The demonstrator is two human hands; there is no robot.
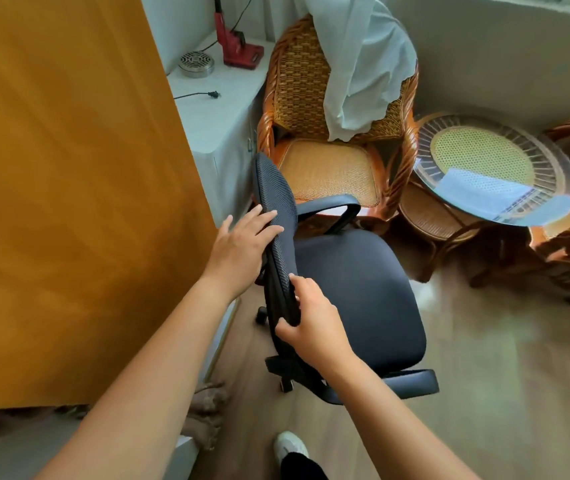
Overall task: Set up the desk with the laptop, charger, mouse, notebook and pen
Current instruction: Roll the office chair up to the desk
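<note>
A dark blue office chair (356,292) on castors stands in the middle of the view, its mesh backrest (274,202) turned towards me. My left hand (242,244) lies on the top edge of the backrest with its fingers straight. My right hand (311,323) grips the backrest's edge lower down, thumb and fingers curled round it. No laptop, charger, mouse, notebook or pen is in view.
A big orange-brown wooden panel (68,202) fills the left. Behind the office chair stand a wicker armchair (328,140) with a pale cloth, a white cabinet (221,109) bearing a red tool (238,46), and a round glass-topped rattan table (484,168). Pale wood floor lies at right.
</note>
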